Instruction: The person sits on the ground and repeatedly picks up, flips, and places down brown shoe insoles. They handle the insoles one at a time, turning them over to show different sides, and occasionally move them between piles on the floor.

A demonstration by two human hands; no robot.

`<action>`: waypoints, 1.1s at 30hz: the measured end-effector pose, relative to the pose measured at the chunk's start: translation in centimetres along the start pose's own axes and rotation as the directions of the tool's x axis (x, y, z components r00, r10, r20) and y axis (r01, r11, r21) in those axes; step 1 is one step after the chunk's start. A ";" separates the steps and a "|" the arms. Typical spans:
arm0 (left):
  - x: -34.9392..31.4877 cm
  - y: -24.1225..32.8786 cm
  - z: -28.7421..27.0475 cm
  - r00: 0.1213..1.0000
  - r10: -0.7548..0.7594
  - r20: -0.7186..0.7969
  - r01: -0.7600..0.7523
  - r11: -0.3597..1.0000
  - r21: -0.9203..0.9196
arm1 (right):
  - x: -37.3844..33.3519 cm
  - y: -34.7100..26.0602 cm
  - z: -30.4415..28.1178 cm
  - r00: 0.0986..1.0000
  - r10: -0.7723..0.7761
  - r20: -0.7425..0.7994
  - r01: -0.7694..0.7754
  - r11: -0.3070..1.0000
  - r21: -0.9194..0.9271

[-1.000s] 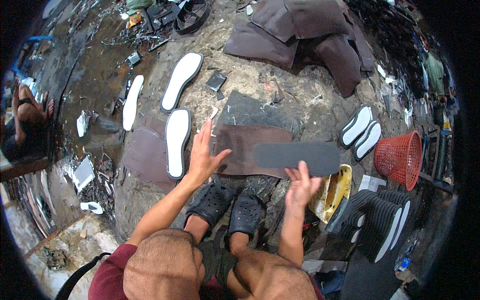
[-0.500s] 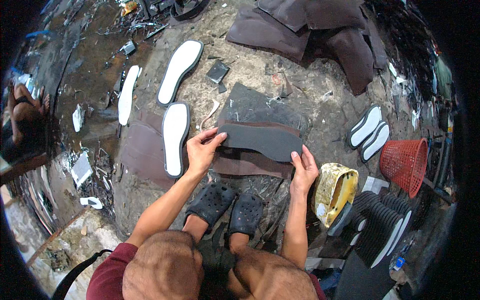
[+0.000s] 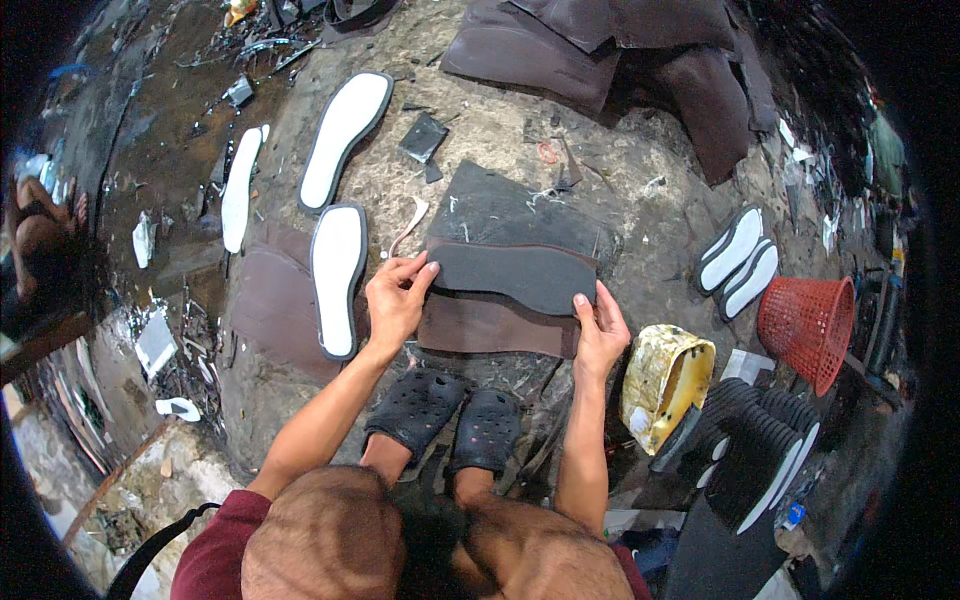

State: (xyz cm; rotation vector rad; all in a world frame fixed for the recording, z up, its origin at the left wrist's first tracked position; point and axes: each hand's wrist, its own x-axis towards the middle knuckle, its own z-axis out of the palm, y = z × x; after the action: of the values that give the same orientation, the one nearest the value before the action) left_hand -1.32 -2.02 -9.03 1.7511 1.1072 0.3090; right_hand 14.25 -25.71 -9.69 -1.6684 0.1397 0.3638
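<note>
A dark grey shoe sole (image 3: 515, 277) lies level across the middle, held at both ends. My left hand (image 3: 397, 303) pinches its left end between thumb and fingers. At its right end, my right hand (image 3: 602, 335) grips with the thumb on top and the fingers at the edge. Beneath the sole is a brown sheet (image 3: 495, 328) with a curved cut edge, its near strip showing. Both rest over a dark flat board (image 3: 510, 205). Left of my left hand stands out a white-faced sole with a dark rim (image 3: 338, 275); a similar sole (image 3: 345, 130) lies beyond it.
Large brown sheets (image 3: 540, 60) are piled at the far side. To the right are a yellow cut-open container (image 3: 665, 385), a red basket (image 3: 808, 330), a pair of white-faced soles (image 3: 735, 262) and stacked dark soles (image 3: 755, 450). My feet in black clogs (image 3: 415, 410) are close below the sheet.
The grey sole has shifted slightly toward the near side over the brown sheet, covering most of the brown edge that showed beyond it. Both hands keep hold of its ends.
</note>
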 end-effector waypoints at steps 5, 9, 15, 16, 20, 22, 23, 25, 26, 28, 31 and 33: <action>0.1 0.7 -0.1 0.999 0.024 -0.035 -0.023 0.999 0.035 | 0.2 0.1 0.2 1.000 -0.007 -0.028 0.007 1.000 0.014; 0.1 -0.1 -0.1 0.995 0.084 -0.048 -0.082 0.996 0.038 | 0.2 -0.6 0.6 0.999 0.027 -0.036 -0.030 0.998 -0.064; 1.0 2.5 -0.4 0.934 0.324 0.152 -0.356 0.888 0.290 | 0.6 -2.1 -0.2 0.990 -0.128 -0.057 0.077 0.838 -0.540; 1.5 2.6 -0.3 0.862 0.452 0.229 -0.507 0.777 0.373 | -0.3 -4.0 0.9 0.953 -0.301 -0.034 0.156 0.586 -0.795; 3.0 3.0 0.9 0.674 0.549 0.494 -0.733 0.578 0.359 | -0.8 -3.5 0.8 0.882 -0.472 0.007 0.267 0.486 -0.832; 2.9 4.3 1.0 0.683 0.498 0.534 -0.719 0.587 0.372 | -2.4 -2.8 0.8 0.876 -0.483 -0.009 0.316 0.588 -0.744; 2.9 4.7 0.7 0.693 0.468 0.548 -0.707 0.593 0.387 | -4.0 -2.8 1.5 0.901 -0.433 -0.007 0.324 0.685 -0.652; 4.0 5.9 -0.1 0.665 0.424 0.615 -0.724 0.570 0.389 | -7.0 -2.1 2.7 0.967 -0.245 0.068 0.251 0.876 -0.412; 4.5 6.2 -0.4 0.657 0.394 0.642 -0.722 0.573 0.387 | -8.2 -1.8 3.3 0.980 -0.141 0.139 0.180 0.930 -0.320; 4.8 6.1 -1.7 0.662 0.430 0.614 -0.714 0.610 0.343 | -10.5 -2.8 5.2 0.952 0.191 0.239 -0.173 0.980 -0.093; 2.2 10.4 -3.3 0.493 0.237 0.837 -0.610 0.781 0.137 | -12.6 -7.4 6.5 0.930 0.298 0.213 -0.345 0.908 0.237; -2.8 13.4 -4.8 0.490 0.445 0.749 -0.684 0.729 0.014 | -13.3 -10.5 6.9 0.912 0.382 0.147 -0.409 0.832 0.375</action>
State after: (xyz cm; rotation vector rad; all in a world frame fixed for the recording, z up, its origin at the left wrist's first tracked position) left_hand 1.22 -2.37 5.25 2.2187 -0.0552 -0.1792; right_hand 3.86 -19.09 3.82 -1.2102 0.4864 0.6579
